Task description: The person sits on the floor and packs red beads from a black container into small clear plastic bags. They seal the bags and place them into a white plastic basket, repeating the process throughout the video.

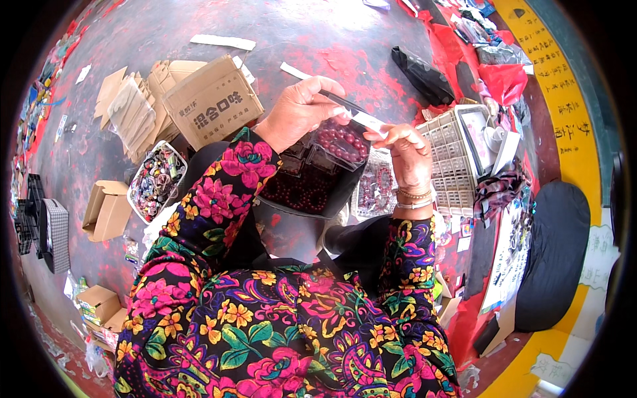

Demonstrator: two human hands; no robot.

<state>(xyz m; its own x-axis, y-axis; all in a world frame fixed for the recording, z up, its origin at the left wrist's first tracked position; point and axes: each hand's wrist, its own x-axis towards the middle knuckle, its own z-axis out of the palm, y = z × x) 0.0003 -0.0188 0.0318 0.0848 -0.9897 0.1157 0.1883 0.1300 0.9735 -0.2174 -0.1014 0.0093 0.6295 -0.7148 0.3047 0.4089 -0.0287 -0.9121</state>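
My left hand (pixel 302 109) is closed on the top edge of a clear plastic pack (pixel 342 142) that holds dark red beads. At the pack's upper right lies a white strip (pixel 367 121), and its right end is pinched between the thumb and fingers of my right hand (pixel 408 152). Both hands are raised in front of me over a dark container (pixel 338 199). More dark red beads (pixel 302 192) and clear packs fill that container. Beside it, under my right wrist, sits a pale tray (pixel 377 189) of reddish items, partly hidden by my hand.
On the left stand flattened cardboard and a brown carton (pixel 212 103), a white basket of small colourful trinkets (pixel 158 180) and an opened box (pixel 106 211). A cream plastic basket (pixel 454 159) stands at my right. Further right is a black oval cushion-like thing (pixel 554 255).
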